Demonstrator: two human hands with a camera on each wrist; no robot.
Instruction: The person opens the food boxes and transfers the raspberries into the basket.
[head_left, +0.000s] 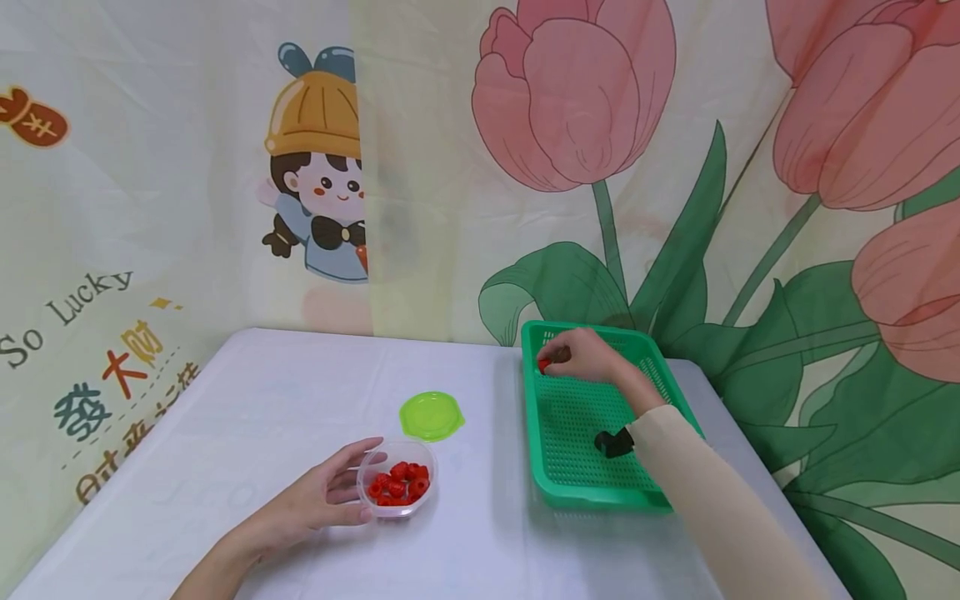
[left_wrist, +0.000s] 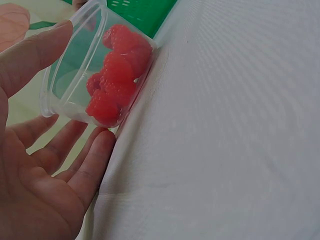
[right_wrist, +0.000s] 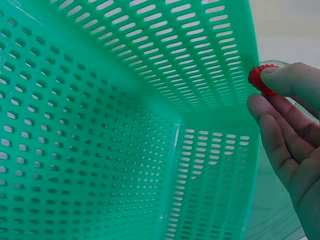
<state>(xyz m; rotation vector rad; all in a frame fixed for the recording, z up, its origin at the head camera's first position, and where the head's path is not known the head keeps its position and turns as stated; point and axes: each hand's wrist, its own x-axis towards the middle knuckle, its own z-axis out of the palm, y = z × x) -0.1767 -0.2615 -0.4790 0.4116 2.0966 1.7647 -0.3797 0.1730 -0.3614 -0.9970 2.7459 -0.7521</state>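
A small clear plastic container (head_left: 406, 510) stands on the table, with several red raspberries (head_left: 398, 486) in it. My left hand (head_left: 321, 493) holds it from the left side, thumb at the near side and fingers at the far side; the left wrist view shows fingertips against its wall. Over the far left corner of the green plastic basket (head_left: 534, 433), my right hand (head_left: 587, 355) pinches one raspberry (right_wrist: 260, 78) between thumb and fingers. The right wrist view puts that berry close to the basket's rim, partly covered by the thumb.
A light green lid (head_left: 432, 416) lies on the table behind the container, left of the basket. White cloth (head_left: 285, 400) covers the table. Behind it hangs a printed backdrop (head_left: 420, 167) with tulips and a cartoon figure. The right forearm reaches over the basket's right side.
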